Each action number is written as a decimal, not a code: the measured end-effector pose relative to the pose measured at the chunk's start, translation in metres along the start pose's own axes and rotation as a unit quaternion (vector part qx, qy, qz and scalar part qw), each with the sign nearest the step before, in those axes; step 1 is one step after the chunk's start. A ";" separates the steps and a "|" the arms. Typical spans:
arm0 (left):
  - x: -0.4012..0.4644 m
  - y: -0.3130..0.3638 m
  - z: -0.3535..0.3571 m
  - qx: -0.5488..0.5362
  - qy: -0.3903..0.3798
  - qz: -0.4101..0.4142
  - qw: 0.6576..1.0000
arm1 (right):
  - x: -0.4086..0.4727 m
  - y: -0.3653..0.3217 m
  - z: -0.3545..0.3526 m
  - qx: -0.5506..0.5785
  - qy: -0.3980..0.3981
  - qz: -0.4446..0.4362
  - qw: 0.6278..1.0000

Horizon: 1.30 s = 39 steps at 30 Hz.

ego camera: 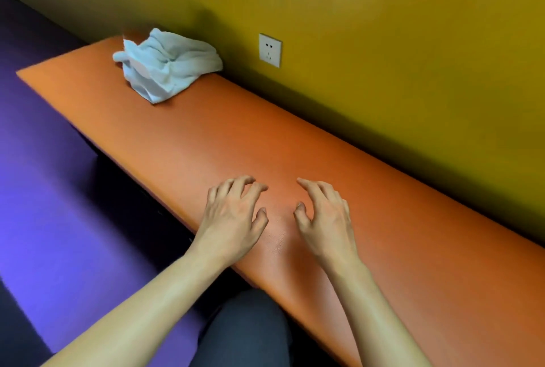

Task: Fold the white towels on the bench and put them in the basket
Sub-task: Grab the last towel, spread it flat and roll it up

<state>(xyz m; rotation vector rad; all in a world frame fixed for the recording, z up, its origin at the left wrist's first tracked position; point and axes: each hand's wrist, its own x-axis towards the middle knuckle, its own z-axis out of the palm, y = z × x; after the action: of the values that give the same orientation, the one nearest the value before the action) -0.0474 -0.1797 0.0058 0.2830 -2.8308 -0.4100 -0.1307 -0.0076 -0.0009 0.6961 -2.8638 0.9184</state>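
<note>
A crumpled heap of white towels [165,64] lies at the far left end of the long orange bench [224,136], close to the wall. My left hand [233,219] and my right hand [327,216] hover side by side over the bench's near middle, palms down, fingers curled and apart, holding nothing. Both hands are well short of the towels. No basket is in view.
A yellow wall [383,42] runs along the back of the bench, with a white power socket [270,50] just right of the towels. Purple floor [44,219] lies to the left of the bench. My dark-trousered knee [247,331] shows at the bottom.
</note>
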 end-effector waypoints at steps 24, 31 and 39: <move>0.259 -0.325 0.036 0.139 -0.033 -0.154 0.978 | 0.197 -0.038 0.176 -0.094 -0.092 -0.104 0.986; 0.253 -0.321 0.044 0.048 -0.053 -0.182 0.981 | 0.196 -0.038 0.175 -0.076 -0.091 -0.100 0.988; 0.174 -0.240 0.045 -0.041 -0.077 -0.119 0.989 | 0.163 -0.039 0.150 -0.013 -0.143 -0.070 0.987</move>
<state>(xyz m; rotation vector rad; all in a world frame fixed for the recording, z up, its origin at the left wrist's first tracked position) -0.1883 -0.4345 -0.0676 0.5994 -2.9297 -0.6206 -0.2475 -0.1864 -0.0730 1.0919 -3.0107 0.8195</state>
